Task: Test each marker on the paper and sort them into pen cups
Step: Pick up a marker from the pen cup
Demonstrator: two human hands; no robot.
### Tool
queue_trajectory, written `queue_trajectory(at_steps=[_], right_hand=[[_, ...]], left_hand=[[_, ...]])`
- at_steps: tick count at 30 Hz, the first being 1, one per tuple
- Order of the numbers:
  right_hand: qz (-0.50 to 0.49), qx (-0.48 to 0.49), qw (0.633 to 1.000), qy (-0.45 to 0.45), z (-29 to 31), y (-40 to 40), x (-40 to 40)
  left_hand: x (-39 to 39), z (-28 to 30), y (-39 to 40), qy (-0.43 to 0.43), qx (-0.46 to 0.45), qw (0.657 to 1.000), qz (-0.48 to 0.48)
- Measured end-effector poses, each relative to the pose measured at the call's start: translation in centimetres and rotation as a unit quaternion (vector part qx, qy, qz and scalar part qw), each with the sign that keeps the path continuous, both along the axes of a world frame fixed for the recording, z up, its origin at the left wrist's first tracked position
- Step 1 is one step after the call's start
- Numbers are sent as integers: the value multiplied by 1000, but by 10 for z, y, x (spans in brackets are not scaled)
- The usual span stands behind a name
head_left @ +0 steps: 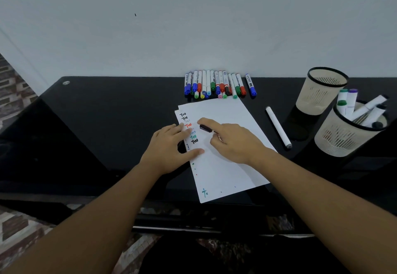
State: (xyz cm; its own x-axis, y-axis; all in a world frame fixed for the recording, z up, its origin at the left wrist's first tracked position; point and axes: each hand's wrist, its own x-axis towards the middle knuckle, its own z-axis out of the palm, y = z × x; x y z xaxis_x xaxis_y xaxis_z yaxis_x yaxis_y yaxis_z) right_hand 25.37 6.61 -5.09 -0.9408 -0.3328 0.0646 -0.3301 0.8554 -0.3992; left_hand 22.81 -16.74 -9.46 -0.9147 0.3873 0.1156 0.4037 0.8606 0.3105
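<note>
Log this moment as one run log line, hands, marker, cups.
left hand flat on paper | right hand holds black marker over paper | far cup looks empty | near cup holds markers

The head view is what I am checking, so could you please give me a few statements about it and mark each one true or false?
1. The left hand rests flat on the paper. True.
2. The right hand holds a red marker. False: the black marker is in its grip.
3. Both pen cups hold markers. False: the far cup looks empty; only the near cup holds markers.
4. A row of markers lies along the desk's far edge. True.
5. A white marker lies on the desk between paper and cups. True.
</note>
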Motion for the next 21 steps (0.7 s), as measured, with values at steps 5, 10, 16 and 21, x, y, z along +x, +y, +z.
queue_trajectory(at_steps=[5, 10, 16, 21], right_hand=[[-6, -11, 1000, 1, -1, 1, 4], [-28, -53, 998, 10, -5, 3, 5], [-54, -131, 990, -21, -7, 13, 10], [-112, -301, 943, -84, 4, 30, 19]], left_hand=[[2, 2, 0, -9, -7, 1000, 3], [0, 2, -1, -16, -12, 1000, 6], [1, 1, -2, -15, -14, 1000, -5], [4, 9, 6, -13, -50, 997, -57]])
